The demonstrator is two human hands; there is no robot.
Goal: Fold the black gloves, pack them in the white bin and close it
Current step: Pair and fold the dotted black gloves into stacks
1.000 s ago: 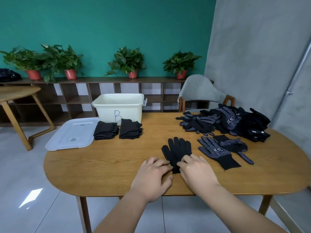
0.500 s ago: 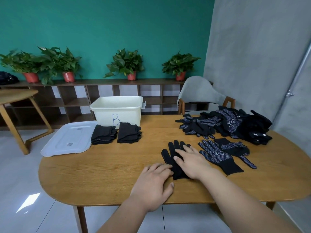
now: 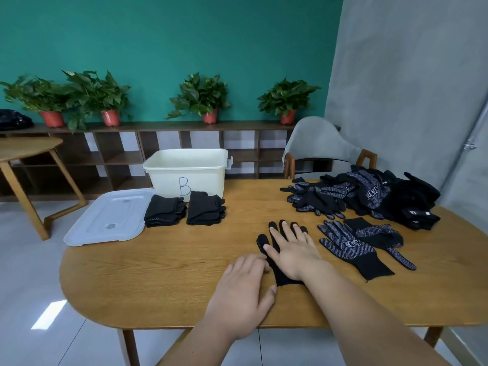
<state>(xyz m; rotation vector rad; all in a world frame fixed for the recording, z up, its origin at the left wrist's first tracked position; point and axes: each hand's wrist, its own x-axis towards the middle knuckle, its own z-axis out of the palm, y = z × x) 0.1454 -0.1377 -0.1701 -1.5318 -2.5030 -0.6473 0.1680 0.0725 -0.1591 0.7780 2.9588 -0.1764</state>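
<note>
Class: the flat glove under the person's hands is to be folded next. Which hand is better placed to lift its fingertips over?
Probably the right hand: it lies on the glove near the fingertips. The left hand only presses the cuff end.

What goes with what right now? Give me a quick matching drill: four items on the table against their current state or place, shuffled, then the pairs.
Items:
1. white bin
2. lid
3. two folded stacks
4. flat glove

States:
A. pressed under the right hand
B. lying flat at the table's left edge
C. open, marked with a blue B
D. resting in front of the bin

Pairs: 1-C, 2-B, 3-D, 4-A
</note>
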